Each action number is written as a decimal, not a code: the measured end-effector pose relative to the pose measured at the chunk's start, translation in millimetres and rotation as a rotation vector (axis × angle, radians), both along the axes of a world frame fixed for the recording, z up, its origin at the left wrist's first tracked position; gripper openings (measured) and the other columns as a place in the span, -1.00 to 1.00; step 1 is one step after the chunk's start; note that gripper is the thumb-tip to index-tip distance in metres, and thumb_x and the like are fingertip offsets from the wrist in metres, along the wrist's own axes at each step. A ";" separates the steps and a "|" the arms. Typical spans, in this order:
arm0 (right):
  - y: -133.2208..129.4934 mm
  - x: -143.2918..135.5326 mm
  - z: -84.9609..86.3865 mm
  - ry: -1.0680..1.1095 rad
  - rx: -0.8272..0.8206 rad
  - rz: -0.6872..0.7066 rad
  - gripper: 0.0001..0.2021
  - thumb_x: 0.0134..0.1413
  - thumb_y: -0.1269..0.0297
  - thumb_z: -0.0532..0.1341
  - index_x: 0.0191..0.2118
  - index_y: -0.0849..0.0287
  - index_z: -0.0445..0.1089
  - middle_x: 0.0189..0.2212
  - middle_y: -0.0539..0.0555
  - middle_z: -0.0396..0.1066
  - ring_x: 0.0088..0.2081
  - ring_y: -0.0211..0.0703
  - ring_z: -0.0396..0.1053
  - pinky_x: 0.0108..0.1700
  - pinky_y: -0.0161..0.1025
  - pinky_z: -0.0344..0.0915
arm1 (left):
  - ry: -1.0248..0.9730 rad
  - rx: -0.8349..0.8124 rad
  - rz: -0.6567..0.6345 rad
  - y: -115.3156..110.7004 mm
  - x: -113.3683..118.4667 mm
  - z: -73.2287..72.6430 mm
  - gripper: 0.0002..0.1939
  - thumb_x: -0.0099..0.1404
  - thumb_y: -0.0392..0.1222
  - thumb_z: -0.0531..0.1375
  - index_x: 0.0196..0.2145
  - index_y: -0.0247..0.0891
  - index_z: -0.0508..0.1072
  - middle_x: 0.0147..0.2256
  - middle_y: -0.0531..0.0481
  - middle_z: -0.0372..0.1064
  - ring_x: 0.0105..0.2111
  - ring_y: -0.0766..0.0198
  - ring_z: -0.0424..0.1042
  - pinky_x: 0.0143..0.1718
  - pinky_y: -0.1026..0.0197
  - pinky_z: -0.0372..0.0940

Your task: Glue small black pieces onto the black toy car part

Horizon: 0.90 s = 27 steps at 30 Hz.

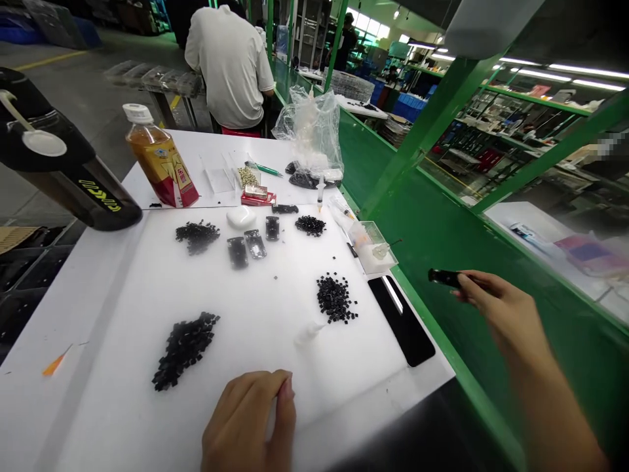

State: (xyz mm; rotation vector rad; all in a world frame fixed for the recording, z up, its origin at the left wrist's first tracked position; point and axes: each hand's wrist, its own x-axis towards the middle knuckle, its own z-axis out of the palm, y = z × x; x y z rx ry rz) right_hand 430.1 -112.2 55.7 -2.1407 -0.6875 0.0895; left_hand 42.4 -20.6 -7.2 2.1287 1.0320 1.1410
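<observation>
My right hand (496,305) is raised past the table's right edge, pinching a small black part (443,277) between thumb and fingers. My left hand (253,419) is low over the white table (132,419), its fingers curled and thumb against the index finger; anything between them is too small to make out. Piles of tiny black pieces lie at the lower left (185,347), upper left (197,236), right (337,298) and upper right (310,225). Dark rectangular parts (255,243) lie near a white rounded object (240,217).
A black phone (403,321) lies at the right edge, below a clear box (376,252). A drink bottle (162,160) and a large dark flask (69,157) stand at the left. Behind the table sits a person (230,65). A green frame (413,151) runs along the right.
</observation>
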 end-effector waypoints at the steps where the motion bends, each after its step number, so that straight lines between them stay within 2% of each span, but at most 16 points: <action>1: -9.8 -22.7 7.2 0.069 -0.010 0.057 -0.66 0.13 -0.07 0.41 -0.11 0.04 0.61 -0.41 0.19 0.56 -0.35 0.07 0.59 -0.39 -0.16 0.51 | -0.001 0.007 -0.003 0.4 -0.4 1.2 -0.80 0.46 -0.42 0.14 -0.07 -0.18 0.46 -0.24 0.00 0.47 -0.18 0.23 0.45 -0.10 0.16 0.36; 3: -22.7 -72.9 17.9 0.191 0.093 0.142 -0.59 -0.04 -0.07 0.50 -0.11 0.00 0.59 -0.50 0.07 0.50 -0.44 0.04 0.54 -0.47 -0.17 0.51 | -0.007 0.030 -0.023 1.6 -2.0 4.3 -0.71 0.43 -0.46 0.14 0.02 -0.19 0.45 -0.16 -0.01 0.50 -0.10 0.24 0.47 -0.04 0.18 0.40; 4: -24.1 -98.7 20.3 0.278 0.094 0.212 -0.61 -0.08 0.00 0.54 -0.14 -0.01 0.56 -0.44 0.04 0.53 -0.48 -0.03 0.52 -0.48 -0.22 0.51 | -0.009 0.034 -0.042 2.5 -3.4 6.0 -0.67 0.43 -0.46 0.14 0.06 -0.19 0.43 -0.11 -0.02 0.51 -0.06 0.25 0.48 0.00 0.20 0.42; 6: -15.7 -147.2 18.2 0.384 0.052 0.393 -0.74 0.01 0.09 0.51 -0.22 0.03 0.55 -0.42 0.01 0.53 -0.49 -0.15 0.49 -0.47 -0.32 0.49 | 0.004 0.029 -0.101 5.0 -7.0 9.1 -0.65 0.44 -0.42 0.14 0.12 -0.19 0.40 -0.04 -0.04 0.50 0.00 0.25 0.49 0.03 0.22 0.44; 8: 4.4 -186.4 8.0 0.405 0.038 0.589 -0.88 0.15 0.17 0.43 -0.29 0.06 0.56 -0.38 0.01 0.55 -0.37 -0.18 0.53 -0.32 -0.36 0.51 | 0.043 0.027 -0.160 8.5 -11.2 11.1 -0.64 0.46 -0.29 0.17 0.18 -0.18 0.37 0.03 -0.07 0.48 0.04 0.23 0.49 0.06 0.23 0.46; 10: 27.8 -213.1 -5.8 0.402 0.076 0.747 -0.95 0.25 0.26 0.35 -0.24 0.06 0.57 -0.33 0.00 0.57 -0.32 -0.20 0.52 -0.23 -0.34 0.50 | 0.104 0.037 -0.190 12.2 -15.3 11.6 -0.57 0.47 -0.14 0.20 0.24 -0.17 0.33 0.09 -0.10 0.46 0.05 0.20 0.51 0.05 0.23 0.48; 12: 45.4 -228.8 -17.4 0.390 0.140 0.833 -0.88 0.32 0.33 0.28 -0.11 0.06 0.58 -0.24 0.01 0.59 -0.24 -0.20 0.54 -0.14 -0.30 0.51 | 0.138 0.037 -0.183 14.4 -19.2 11.5 -0.53 0.48 -0.10 0.19 0.29 -0.15 0.31 0.06 -0.10 0.48 -0.03 0.20 0.55 -0.03 0.27 0.51; 15: 51.4 -237.3 -23.1 0.346 0.183 0.828 -0.77 0.33 0.37 0.26 0.04 0.05 0.54 -0.14 0.02 0.60 -0.18 -0.21 0.57 -0.08 -0.31 0.52 | 0.183 -0.052 -0.129 12.0 -26.7 13.9 -0.53 0.50 -0.16 0.15 0.32 -0.09 0.28 -0.16 -0.02 0.53 -0.26 0.27 0.58 -0.22 0.33 0.52; 18: 41.6 -230.4 -19.7 0.195 0.156 0.692 -0.91 0.34 0.30 0.28 -0.13 0.08 0.55 -0.32 -0.05 0.59 -0.37 -0.29 0.54 -0.28 -0.42 0.48 | 0.239 -0.155 -0.045 6.0 -36.8 21.7 -0.51 0.50 -0.12 0.17 0.33 -0.02 0.25 -0.25 0.07 0.52 -0.40 0.35 0.54 -0.32 0.38 0.49; 20: 36.5 -218.2 -19.9 0.022 0.108 0.598 -0.89 0.35 0.27 0.27 -0.24 0.10 0.52 -0.45 -0.08 0.52 -0.47 -0.31 0.46 -0.39 -0.41 0.42 | 0.250 -0.155 -0.019 4.5 -42.3 27.6 -0.54 0.49 -0.09 0.19 0.29 0.01 0.30 -0.32 0.11 0.49 -0.48 0.38 0.48 -0.39 0.41 0.46; 21: 35.9 -211.1 -21.8 -0.069 0.079 0.570 -0.89 0.36 0.26 0.27 -0.23 0.10 0.52 -0.44 -0.07 0.51 -0.47 -0.30 0.44 -0.40 -0.39 0.41 | 0.259 -0.145 -0.015 5.3 -43.8 29.8 -0.57 0.48 -0.08 0.20 0.26 0.01 0.34 -0.34 0.12 0.47 -0.50 0.38 0.46 -0.39 0.40 0.45; 23: 38.2 -197.8 -28.9 -0.215 0.015 0.569 -0.89 0.38 0.27 0.24 -0.12 0.13 0.52 -0.34 0.00 0.53 -0.39 -0.24 0.47 -0.34 -0.32 0.42 | 0.276 -0.110 0.007 9.6 -43.6 31.4 -0.59 0.49 -0.09 0.20 0.25 -0.04 0.36 -0.34 0.07 0.44 -0.44 0.31 0.46 -0.29 0.32 0.48; 25: 43.3 -189.4 -37.6 -0.295 -0.039 0.612 -0.85 0.40 0.30 0.21 -0.04 0.15 0.51 -0.24 0.05 0.53 -0.30 -0.18 0.49 -0.27 -0.25 0.43 | 0.303 -0.056 0.002 15.8 -39.8 29.0 -0.57 0.50 -0.13 0.17 0.28 -0.10 0.33 -0.20 -0.02 0.47 -0.22 0.21 0.49 -0.09 0.21 0.48; 27: 48.8 -186.8 -44.8 -0.339 -0.067 0.639 -0.85 0.42 0.32 0.18 -0.05 0.15 0.49 -0.22 0.06 0.52 -0.29 -0.16 0.49 -0.24 -0.22 0.41 | 0.345 0.021 -0.011 21.0 -35.2 24.1 -0.58 0.51 -0.16 0.15 0.28 -0.13 0.33 -0.01 -0.08 0.45 0.00 0.14 0.42 0.02 0.15 0.43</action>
